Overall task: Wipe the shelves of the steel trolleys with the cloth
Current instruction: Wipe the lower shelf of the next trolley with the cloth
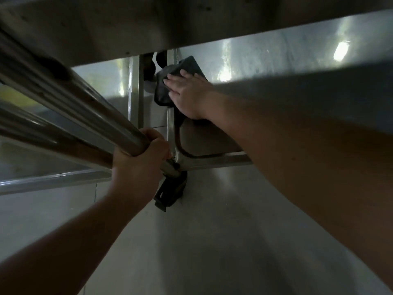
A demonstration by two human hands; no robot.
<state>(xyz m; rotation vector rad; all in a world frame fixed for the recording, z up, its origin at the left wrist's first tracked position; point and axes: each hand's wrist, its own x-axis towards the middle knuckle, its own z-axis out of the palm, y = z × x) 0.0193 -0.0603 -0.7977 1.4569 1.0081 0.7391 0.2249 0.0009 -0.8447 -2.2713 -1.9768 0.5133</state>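
Note:
A dark grey cloth (170, 77) lies at the far left end of a lower steel trolley shelf (265, 60). My right hand (189, 96) presses flat on the cloth, fingers spread and pointing left. Part of the cloth hangs over the shelf's left edge. My left hand (140, 156) is wrapped around the trolley's round steel post (89, 107) near the shelf corner. An upper shelf (148, 22) crosses the top of the view and hides the far part of the lower one.
A black caster wheel (170, 190) sits under the shelf corner on the pale tiled floor (212, 241). A second steel trolley's shelf rim (53, 179) and upright (134, 90) stand to the left. Another dark caster (151, 67) shows behind the cloth.

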